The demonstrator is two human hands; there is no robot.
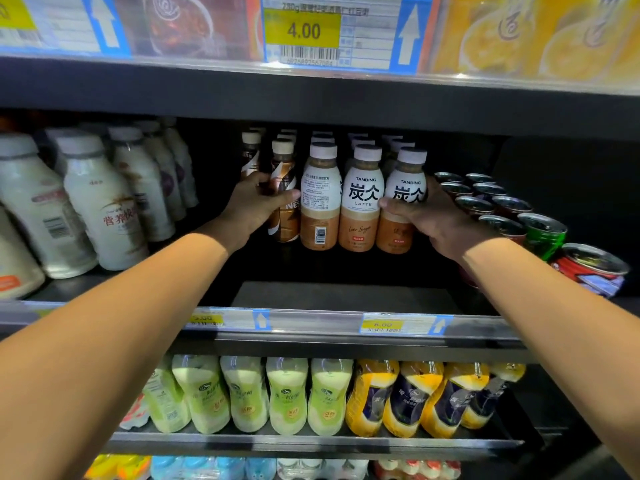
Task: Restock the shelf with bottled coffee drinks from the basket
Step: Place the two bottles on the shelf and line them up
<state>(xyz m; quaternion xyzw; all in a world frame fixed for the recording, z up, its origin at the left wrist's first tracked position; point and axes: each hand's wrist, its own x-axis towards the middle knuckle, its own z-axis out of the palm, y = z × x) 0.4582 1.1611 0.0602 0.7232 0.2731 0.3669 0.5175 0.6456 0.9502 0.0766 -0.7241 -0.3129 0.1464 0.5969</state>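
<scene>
Our left hand (258, 199) clamps the brown bottle (284, 202) at nine o'clock; right hand (433, 216) clamps the latte bottle (401, 202) at three.

Three Tanbing latte bottles (360, 199) stand upright in a tight front row, white caps and white-over-tan labels, more rows behind at twelve o'clock. The nine o'clock bottle (319, 197) shows its barcode side. At its nine o'clock, touching, stands a brown Nescafé bottle (284, 192).
</scene>
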